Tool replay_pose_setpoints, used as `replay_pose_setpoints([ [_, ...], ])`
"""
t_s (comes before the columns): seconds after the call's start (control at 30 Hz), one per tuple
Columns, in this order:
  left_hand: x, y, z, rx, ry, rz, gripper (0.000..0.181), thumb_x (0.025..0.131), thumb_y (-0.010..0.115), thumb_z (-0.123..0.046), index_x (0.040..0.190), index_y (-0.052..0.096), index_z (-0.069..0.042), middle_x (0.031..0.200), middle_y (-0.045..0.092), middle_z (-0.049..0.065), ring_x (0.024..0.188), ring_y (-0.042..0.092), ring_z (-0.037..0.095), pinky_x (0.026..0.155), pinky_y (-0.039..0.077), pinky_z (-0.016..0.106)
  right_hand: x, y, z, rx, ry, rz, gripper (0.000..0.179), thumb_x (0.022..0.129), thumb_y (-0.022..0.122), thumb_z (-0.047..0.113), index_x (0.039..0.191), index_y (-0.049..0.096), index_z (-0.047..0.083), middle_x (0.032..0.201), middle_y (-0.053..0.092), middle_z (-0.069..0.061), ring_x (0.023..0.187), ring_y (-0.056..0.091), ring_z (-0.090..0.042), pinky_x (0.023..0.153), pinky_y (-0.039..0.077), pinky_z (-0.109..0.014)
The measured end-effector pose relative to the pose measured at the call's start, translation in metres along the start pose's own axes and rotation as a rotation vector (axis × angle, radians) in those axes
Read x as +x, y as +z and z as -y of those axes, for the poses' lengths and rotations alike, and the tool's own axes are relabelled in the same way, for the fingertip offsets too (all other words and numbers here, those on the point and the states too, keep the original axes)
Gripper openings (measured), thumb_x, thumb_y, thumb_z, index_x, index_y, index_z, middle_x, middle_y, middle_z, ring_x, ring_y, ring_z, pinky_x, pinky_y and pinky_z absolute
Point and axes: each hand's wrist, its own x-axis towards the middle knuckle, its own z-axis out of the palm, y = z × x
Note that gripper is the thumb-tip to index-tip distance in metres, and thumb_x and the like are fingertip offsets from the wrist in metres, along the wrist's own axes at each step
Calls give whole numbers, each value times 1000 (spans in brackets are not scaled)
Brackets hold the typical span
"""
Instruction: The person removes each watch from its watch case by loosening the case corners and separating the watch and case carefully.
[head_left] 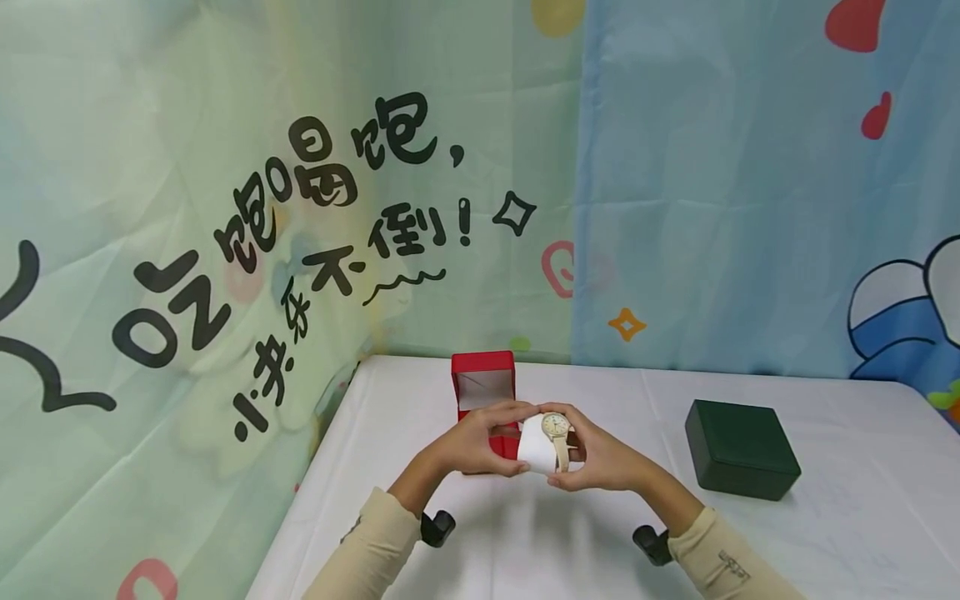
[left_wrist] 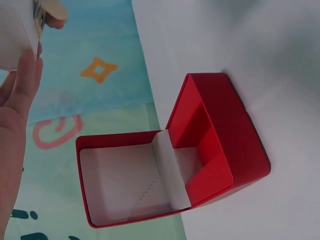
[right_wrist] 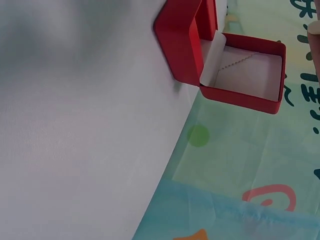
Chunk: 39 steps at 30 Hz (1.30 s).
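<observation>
Both hands hold a white watch pillow [head_left: 534, 450] in front of the red box. A wristwatch [head_left: 556, 425] with a beige strap and a light dial is wrapped around it, dial facing up. My left hand [head_left: 476, 440] grips the pillow's left side between thumb and fingers, and my right hand [head_left: 609, 457] grips the right side by the strap. The left wrist view shows the pillow [left_wrist: 17, 32] raised at the upper left. Behind the hands, the red watch box [head_left: 483, 364] stands with its lid up; its inside [left_wrist: 187, 162] holds no pillow.
A dark green closed box [head_left: 738, 446] sits to the right on the white-covered table [head_left: 600, 542]. Printed cloth [head_left: 480, 75] with lettering and shapes hangs along the back and left of the table.
</observation>
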Motion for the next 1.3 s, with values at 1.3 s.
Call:
replay_pose_setpoints([
  [1.3, -12, -15, 16, -10, -28, -152, 62, 73, 71, -1, 129, 45, 8, 129, 46, 21, 111, 53, 33, 91, 48, 40, 28, -10, -47, -90, 163, -270, 73, 79, 71, 18, 134, 28, -2, 112, 47, -25, 88, 60, -25, 69, 51, -22],
])
